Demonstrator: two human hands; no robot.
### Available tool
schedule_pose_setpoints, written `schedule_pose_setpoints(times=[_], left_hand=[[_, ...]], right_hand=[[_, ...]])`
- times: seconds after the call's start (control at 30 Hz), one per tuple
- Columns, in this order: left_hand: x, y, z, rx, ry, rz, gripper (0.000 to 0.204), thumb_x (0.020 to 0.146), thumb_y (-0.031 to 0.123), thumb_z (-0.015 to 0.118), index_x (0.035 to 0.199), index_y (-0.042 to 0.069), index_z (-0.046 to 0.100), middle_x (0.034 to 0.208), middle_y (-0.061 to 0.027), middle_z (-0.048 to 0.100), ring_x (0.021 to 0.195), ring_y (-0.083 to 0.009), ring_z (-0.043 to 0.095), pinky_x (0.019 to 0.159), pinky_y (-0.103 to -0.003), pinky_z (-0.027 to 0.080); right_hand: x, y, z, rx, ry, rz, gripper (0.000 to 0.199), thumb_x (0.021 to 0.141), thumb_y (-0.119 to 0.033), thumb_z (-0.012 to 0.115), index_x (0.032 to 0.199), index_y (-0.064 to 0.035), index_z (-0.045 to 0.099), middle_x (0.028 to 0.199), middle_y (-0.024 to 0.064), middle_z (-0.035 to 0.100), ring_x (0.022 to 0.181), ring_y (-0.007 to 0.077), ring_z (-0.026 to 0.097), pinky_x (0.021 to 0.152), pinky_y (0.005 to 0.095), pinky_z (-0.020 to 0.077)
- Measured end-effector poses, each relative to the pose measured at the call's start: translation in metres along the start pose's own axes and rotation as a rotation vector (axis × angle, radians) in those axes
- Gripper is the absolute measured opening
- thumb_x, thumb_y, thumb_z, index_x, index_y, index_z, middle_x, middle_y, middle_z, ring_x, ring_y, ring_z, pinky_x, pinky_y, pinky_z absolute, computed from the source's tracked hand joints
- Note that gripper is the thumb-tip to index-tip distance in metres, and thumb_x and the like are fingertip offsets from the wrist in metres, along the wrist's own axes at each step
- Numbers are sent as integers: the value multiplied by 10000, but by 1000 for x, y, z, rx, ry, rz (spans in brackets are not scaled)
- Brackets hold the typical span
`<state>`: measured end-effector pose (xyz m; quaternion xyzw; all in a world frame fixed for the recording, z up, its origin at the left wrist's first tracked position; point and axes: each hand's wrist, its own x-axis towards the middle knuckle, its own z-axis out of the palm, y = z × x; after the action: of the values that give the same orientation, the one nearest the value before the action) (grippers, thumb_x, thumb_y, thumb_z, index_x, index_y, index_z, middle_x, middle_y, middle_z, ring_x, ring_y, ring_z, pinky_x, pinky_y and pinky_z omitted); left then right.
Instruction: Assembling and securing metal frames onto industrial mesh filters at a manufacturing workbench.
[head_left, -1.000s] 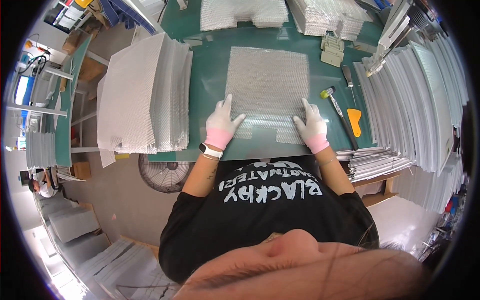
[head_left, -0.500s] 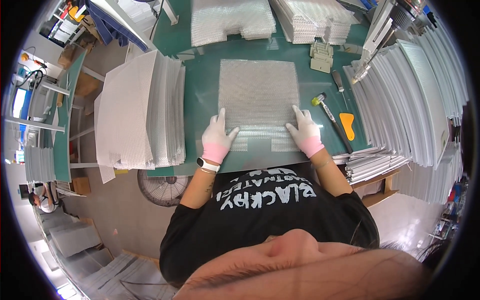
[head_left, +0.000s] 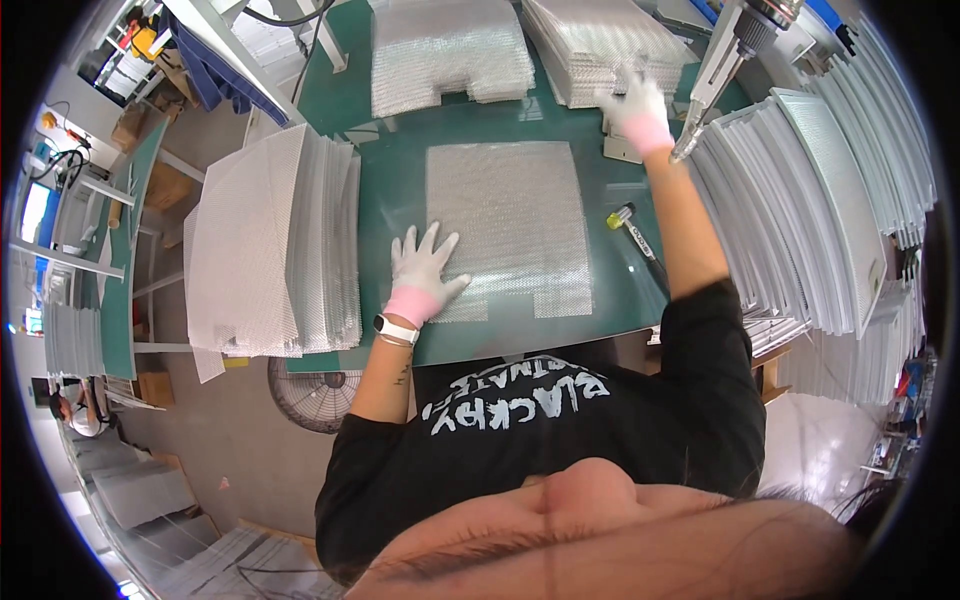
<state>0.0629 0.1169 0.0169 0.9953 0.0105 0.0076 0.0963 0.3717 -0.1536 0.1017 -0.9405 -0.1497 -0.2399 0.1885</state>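
A silvery, fine-textured translucent sheet (head_left: 510, 215) lies flat on the green tabletop (head_left: 390, 180), with a notch in its near edge. My left hand (head_left: 422, 275), in a white glove with a pink cuff, rests with spread fingers on the sheet's near left edge. At the back right, my right hand (head_left: 637, 112), gloved alike and somewhat blurred, reaches over a beige plastic block (head_left: 618, 148) at the near edge of a stack of similar sheets (head_left: 590, 50). Its fingers look apart; whether they touch the block or stack I cannot tell.
Another notched stack (head_left: 450, 50) sits at the back. White perforated panels (head_left: 260, 240) stand at the left, more panels (head_left: 800, 200) at the right. A small mallet (head_left: 630, 225) lies beside my right forearm. A power tool on an arm (head_left: 735, 60) hangs at the upper right.
My right hand has left the sheet's right edge and moved far forward to the back right. My left hand stays at the left edge, fingers more spread. My forearm now hides the orange scraper and screwdriver.
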Motion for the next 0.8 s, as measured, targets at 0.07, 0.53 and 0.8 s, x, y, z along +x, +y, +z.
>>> schedule_pose_setpoints(times=[0.07, 0.53, 0.8], left_hand=[[-3, 10, -1, 1, -49, -49, 735, 775, 508, 681, 1390, 153, 489, 1477, -175, 369, 1387, -418, 266, 1154, -558, 151], [-27, 64, -19, -852, 349, 64, 599, 860, 185, 659, 1384, -2, 437, 1392, -206, 478, 1241, -357, 510, 1071, -417, 373], [-32, 89, -21, -1563, 690, -248, 506, 936, -53, 469, 1431, -24, 365, 1361, -192, 506, 1092, -182, 596, 881, -261, 492]], right_hand=[[54, 6, 13, -140, 22, 256, 854, 747, -557, 713, 1359, -12, 472, 1213, 271, 582, 1163, 422, 547, 1032, 455, 421], [-60, -39, -37, 769, 384, -187, 862, 756, -173, 764, 1442, 48, 292, 1375, 189, 388, 1303, 293, 397, 1070, 399, 355], [-229, -75, -106, 423, 53, -301, 994, 574, -458, 867, 1408, -124, 441, 1426, 329, 259, 1363, 536, 194, 1113, 647, 152]])
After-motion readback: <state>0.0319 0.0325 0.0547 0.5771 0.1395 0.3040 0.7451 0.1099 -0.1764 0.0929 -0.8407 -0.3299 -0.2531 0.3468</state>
